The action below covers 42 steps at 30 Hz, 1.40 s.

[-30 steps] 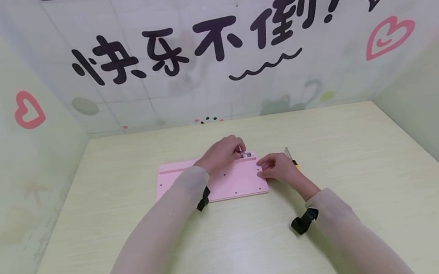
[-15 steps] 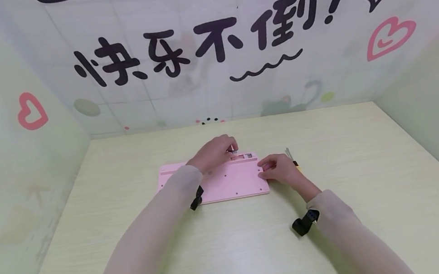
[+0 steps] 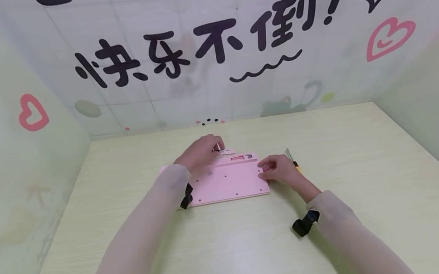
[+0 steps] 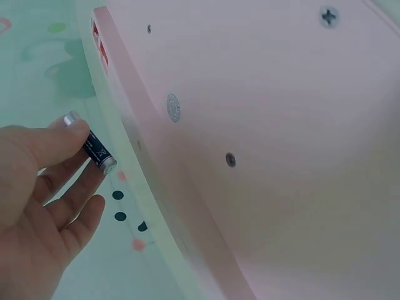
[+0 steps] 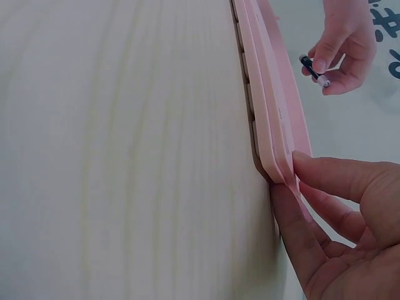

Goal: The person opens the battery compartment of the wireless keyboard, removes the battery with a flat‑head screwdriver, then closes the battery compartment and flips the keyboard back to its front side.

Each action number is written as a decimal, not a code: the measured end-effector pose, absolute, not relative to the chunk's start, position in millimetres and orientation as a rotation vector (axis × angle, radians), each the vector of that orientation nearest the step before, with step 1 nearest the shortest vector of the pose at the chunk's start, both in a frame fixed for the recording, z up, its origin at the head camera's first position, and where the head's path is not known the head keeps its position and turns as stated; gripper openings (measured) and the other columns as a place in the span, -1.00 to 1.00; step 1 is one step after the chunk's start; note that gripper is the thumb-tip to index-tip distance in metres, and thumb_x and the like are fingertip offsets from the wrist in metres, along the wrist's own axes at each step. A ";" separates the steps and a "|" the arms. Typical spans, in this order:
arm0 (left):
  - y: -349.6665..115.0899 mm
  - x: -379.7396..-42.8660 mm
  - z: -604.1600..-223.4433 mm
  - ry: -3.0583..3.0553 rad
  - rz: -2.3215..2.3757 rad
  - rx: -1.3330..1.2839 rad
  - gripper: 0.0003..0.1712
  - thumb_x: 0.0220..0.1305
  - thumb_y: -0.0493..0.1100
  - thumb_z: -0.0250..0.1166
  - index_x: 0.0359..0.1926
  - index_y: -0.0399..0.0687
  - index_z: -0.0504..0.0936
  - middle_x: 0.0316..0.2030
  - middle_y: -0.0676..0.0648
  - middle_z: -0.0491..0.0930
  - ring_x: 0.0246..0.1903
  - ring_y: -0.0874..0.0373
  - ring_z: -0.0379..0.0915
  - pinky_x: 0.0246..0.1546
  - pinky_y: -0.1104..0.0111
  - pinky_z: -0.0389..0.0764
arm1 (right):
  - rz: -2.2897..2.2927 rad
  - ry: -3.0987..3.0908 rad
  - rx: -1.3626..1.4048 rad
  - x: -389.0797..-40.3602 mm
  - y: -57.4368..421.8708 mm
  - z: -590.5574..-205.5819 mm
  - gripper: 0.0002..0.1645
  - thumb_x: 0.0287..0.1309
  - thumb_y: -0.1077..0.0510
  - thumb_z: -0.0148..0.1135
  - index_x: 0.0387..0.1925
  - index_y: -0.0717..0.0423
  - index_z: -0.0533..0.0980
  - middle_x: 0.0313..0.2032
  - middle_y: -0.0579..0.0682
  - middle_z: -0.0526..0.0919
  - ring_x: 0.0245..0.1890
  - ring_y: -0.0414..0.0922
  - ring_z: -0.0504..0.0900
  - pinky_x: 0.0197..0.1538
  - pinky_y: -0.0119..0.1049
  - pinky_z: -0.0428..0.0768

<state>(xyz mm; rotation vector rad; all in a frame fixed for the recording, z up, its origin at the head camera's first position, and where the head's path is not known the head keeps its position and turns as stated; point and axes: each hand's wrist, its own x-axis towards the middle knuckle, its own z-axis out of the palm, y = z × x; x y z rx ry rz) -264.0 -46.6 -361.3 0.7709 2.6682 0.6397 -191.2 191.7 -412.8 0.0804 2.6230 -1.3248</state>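
A pink keyboard [image 3: 229, 183] lies face down, its screw-dotted back showing. Near the right end of its raised far strip is an uncovered battery compartment [image 3: 237, 158]. My left hand [image 3: 200, 150] is over the far edge, left of that compartment. Between thumb and fingers it pinches a small dark battery with silver ends [image 4: 98, 152], held apart from the keyboard in the left wrist view. At the keyboard's right edge, my right hand [image 3: 281, 168] grips the rim, thumb on one face and fingers on the other, as the right wrist view shows.
Just past the far edge of the keyboard, beside my left fingers, is a small pale pink piece [image 3: 227, 152]. A screwdriver with a yellow handle [image 3: 299, 169] lies behind my right hand. Printed cloth walls [image 3: 198, 98] enclose the wooden table [image 3: 233, 245] at the back and sides.
My left hand has moved left, away from the compartment, carrying the battery; more of the opening and the small pink piece now show. My right hand stays on the keyboard's edge.
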 end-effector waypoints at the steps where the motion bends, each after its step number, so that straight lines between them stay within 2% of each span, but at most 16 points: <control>1: -48.9 -264.9 -362.1 2.669 0.638 0.765 -0.76 0.28 -0.31 0.13 -0.04 -0.07 0.52 -0.16 -0.04 0.47 -0.13 0.11 0.38 -0.02 0.30 0.38 | -1.328 2.623 0.076 -191.1 191.9 -413.1 -0.66 -0.02 0.24 0.35 -0.14 0.25 0.56 -0.33 0.09 0.54 -0.37 -0.08 0.46 -0.37 -0.39 0.48; 16: -77.8 -274.6 -370.0 2.718 0.611 0.675 -0.75 0.27 -0.32 0.13 -0.06 -0.08 0.59 -0.19 -0.02 0.48 -0.16 0.11 0.38 -0.01 0.27 0.38 | -1.333 2.623 0.070 -190.0 192.7 -412.2 -0.67 -0.01 0.25 0.35 -0.14 0.25 0.56 -0.33 0.09 0.54 -0.37 -0.08 0.46 -0.36 -0.39 0.49; 42: -82.5 -289.9 -395.4 2.730 0.620 0.613 -0.76 0.24 -0.36 0.15 -0.13 -0.07 0.64 -0.22 -0.05 0.53 -0.21 0.08 0.38 -0.06 0.25 0.41 | -1.343 2.613 0.068 -191.0 192.4 -412.9 -0.68 -0.01 0.26 0.34 -0.15 0.26 0.55 -0.32 0.09 0.54 -0.37 -0.08 0.47 -0.35 -0.38 0.50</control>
